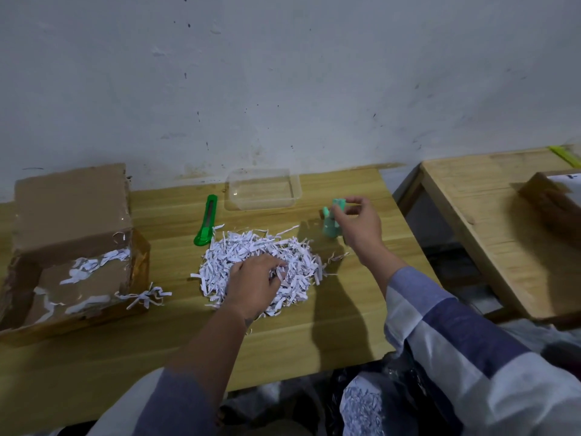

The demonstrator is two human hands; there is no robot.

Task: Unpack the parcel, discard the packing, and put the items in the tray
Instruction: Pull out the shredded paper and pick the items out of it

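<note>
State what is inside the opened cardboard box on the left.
Loose white paper shreds lie on the floor of the cardboard box. No item shows among them; the box's raised flap hides its far part.

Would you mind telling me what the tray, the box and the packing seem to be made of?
The tray looks like clear glossy plastic: the wooden table shows through its walls, with small glints. The box seems plain brown cardboard, matt, with ragged torn edges and some shiny tape. The packing appears to be shredded white paper: thin, crinkled, matt strips under the left hand.
</note>
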